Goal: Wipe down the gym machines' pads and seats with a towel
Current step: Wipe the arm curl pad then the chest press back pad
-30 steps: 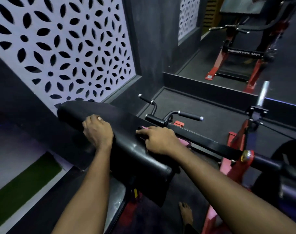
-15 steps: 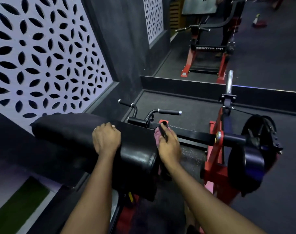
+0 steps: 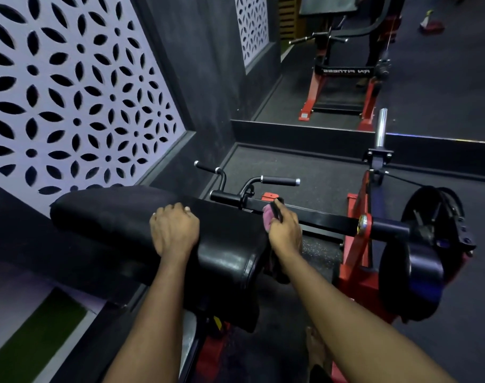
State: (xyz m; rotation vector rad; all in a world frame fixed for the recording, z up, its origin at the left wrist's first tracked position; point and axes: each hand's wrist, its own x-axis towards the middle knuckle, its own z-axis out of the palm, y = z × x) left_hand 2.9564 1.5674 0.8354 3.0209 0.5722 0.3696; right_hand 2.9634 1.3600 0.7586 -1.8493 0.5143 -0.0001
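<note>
**Right edge of the pad under the towel**

The right hand [image 3: 284, 233] is closed around a pink towel [image 3: 268, 218], which is bunched in the fingers and held against the right-hand edge of the black pad [image 3: 111, 214], just left of centre frame. Something dark and narrow lies across the towel at the fingertips; what it is cannot be told. The wrist is kept straight and the forearm runs up from the lower right of the frame.

The left hand [image 3: 175, 233] is set on the crown of the pad with its fingers bent down over the far side, so the pad is gripped and steadied. That forearm rises from the lower centre.

The step in hand is judged to be the wiping of the pad's right side and end. Most of the top, towards the left of the frame, is not covered by the towel, so the next move probably calls for a sweep across it, with the left hand lifted clear.

Just beside the right hand runs a black lever bar [image 3: 327, 220], with two handles [image 3: 280, 181] above it. A weight plate [image 3: 429, 244] and a red frame [image 3: 354, 261] stand at the right. A cut-out wall panel [image 3: 70, 92] fills the upper left.
</note>
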